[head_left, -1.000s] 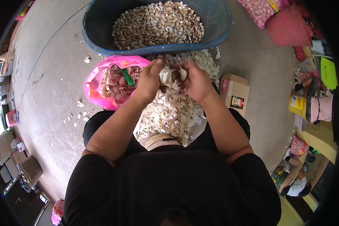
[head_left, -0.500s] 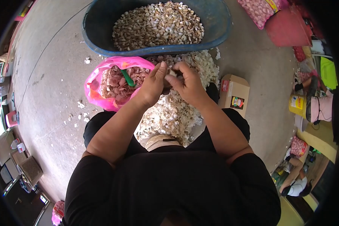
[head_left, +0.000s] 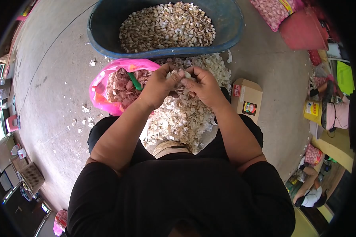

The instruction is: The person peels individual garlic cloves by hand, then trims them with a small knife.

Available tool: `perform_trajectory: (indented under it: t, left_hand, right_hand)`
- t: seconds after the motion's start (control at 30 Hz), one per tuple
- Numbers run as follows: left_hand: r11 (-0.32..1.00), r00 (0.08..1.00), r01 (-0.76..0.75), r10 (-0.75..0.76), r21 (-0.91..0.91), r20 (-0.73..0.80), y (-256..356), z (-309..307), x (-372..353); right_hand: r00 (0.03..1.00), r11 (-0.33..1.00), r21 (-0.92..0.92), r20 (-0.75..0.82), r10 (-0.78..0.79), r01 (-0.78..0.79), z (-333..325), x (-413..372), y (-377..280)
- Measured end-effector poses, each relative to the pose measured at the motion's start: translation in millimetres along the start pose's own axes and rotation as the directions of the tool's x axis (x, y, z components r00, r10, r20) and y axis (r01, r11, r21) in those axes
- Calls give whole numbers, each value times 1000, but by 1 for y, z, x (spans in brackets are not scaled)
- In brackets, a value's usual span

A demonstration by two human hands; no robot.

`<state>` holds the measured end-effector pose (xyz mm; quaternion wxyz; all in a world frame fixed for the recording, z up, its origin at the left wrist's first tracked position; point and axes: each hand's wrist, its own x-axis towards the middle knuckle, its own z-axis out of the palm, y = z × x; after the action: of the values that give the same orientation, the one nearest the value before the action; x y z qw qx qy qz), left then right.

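Observation:
My left hand [head_left: 160, 86] and my right hand [head_left: 202, 86] meet in front of me, fingers curled, both closed on a pale garlic bulb [head_left: 180, 74]. Fingers hide much of the bulb, and papery bits show around it. Beneath them lies a heap of garlic skins [head_left: 177, 122] between my legs. Beside my left hand an open pink plastic bag [head_left: 97, 89] holds reddish skins, with a green handle-like object [head_left: 135, 81] on top. Beyond my hands stands a dark blue tub [head_left: 103, 29] containing many loose garlic cloves [head_left: 166, 27].
To the right a cardboard box [head_left: 249, 98] sits on the concrete floor. Net bags of garlic [head_left: 271, 14], a red container [head_left: 304, 29] and a yellow bucket [head_left: 312, 111] stand farther right. Another person [head_left: 313, 195] is at the lower right edge. Plastic crates [head_left: 31, 177] are at left.
My thumbs have come together over the garlic bulb, more of which now shows. My left hand has turned inward, and my right hand has shifted slightly right.

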<state>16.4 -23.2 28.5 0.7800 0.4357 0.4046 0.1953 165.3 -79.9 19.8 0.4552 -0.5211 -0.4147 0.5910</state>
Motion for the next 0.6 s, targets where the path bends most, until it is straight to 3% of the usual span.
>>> perform_trajectory:
  t: [0.13, 0.23, 0.33, 0.53, 0.6]
  left_hand:
    - [999, 998, -52, 52, 3, 21, -3, -6, 3]
    - [983, 991, -130, 126, 132, 37, -1, -10, 3]
    - [981, 985, -174, 173, 82, 15, -1, -8, 3]
    - [947, 977, -211, 206, 244, 48, 3, -12, 3]
    - [932, 980, -197, 189, 305, 54, 2, -15, 3]
  right_hand:
    - [997, 998, -8, 37, 67, -67, -1, -2, -5]
    - [994, 995, -85, 91, 55, -47, -2, -2, -6]
    - [991, 996, -49, 107, 85, -80, -3, -4, -7]
    - [996, 994, -73, 32, 79, -77, 6, -6, -5]
    - [988, 987, -51, 23, 151, -150, 6, -7, -6]
